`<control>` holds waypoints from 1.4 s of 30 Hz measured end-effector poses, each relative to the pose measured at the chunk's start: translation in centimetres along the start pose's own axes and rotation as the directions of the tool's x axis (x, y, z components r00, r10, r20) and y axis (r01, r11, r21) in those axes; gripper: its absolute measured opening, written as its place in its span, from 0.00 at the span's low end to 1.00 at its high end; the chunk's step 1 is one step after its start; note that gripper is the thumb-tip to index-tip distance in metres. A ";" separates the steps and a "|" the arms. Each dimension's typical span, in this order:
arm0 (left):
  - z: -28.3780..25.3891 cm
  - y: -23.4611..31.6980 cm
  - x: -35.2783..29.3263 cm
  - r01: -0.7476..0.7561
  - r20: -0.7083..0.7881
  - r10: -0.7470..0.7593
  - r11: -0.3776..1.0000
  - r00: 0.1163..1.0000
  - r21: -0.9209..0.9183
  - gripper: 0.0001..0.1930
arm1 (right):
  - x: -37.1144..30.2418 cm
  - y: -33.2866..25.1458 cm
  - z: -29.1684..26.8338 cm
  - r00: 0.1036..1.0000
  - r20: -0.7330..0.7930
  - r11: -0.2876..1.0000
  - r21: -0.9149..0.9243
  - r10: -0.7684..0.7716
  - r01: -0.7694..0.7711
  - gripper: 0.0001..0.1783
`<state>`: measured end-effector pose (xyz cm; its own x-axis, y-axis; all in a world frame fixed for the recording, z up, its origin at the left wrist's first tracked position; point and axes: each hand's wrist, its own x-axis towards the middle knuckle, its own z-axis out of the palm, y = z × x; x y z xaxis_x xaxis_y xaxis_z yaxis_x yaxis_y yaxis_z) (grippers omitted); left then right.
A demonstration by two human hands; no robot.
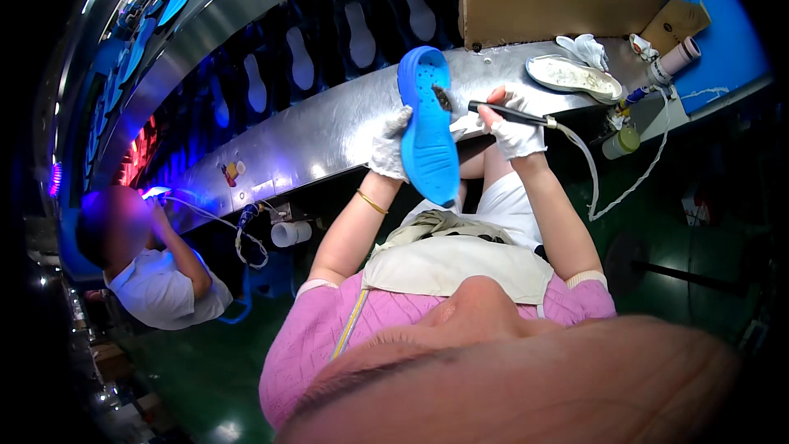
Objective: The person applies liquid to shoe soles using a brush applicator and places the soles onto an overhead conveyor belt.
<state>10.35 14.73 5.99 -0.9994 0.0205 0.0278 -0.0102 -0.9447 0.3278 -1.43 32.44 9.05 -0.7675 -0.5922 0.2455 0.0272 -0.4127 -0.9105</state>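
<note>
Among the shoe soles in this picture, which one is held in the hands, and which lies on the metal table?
The bright blue sole is held in the gloved left hand, tilted. The whitish sole lies flat on the metal table, untouched, to the right.

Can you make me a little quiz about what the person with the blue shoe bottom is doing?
1. True or false: both hands wear white gloves.
2. Which hand holds the blue sole? A) left hand B) right hand C) neither
3. Fill in: the right hand holds a thin dark ____ with a white cord, its tip against the sole.

Key: 1 true. 2 A. 3 tool.
</note>
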 end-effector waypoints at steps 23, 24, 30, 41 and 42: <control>0.7 -0.6 1.3 -0.209 -0.215 0.282 0.928 0.935 0.308 0.40 | -3.8 -0.7 3.4 0.947 0.296 0.861 -0.441 -0.125 0.251 0.12; 0.5 -0.2 1.5 -0.217 -0.169 0.275 0.930 0.946 0.297 0.40 | -3.8 -0.9 3.3 0.923 0.359 0.830 -0.467 -0.136 0.304 0.13; -0.3 1.6 1.7 -0.246 -0.188 0.287 0.945 0.939 0.214 0.39 | -3.8 -1.2 3.4 0.967 0.218 0.901 -0.433 0.128 -0.021 0.10; 2.8 1.2 0.6 -0.267 -0.059 0.305 0.899 0.951 0.346 0.50 | -1.9 -0.8 1.8 0.968 0.211 0.976 -0.195 0.137 -0.096 0.08; 3.1 0.3 0.2 -0.264 -0.095 0.334 0.864 0.938 0.429 0.53 | -1.6 -0.8 1.6 0.973 0.180 0.978 -0.178 0.145 -0.113 0.08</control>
<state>10.20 15.46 9.06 -0.9438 -0.3273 0.0453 0.2690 -0.6815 0.6806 0.78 32.63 9.91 -0.6274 -0.7606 0.1667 -0.0008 -0.2135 -0.9769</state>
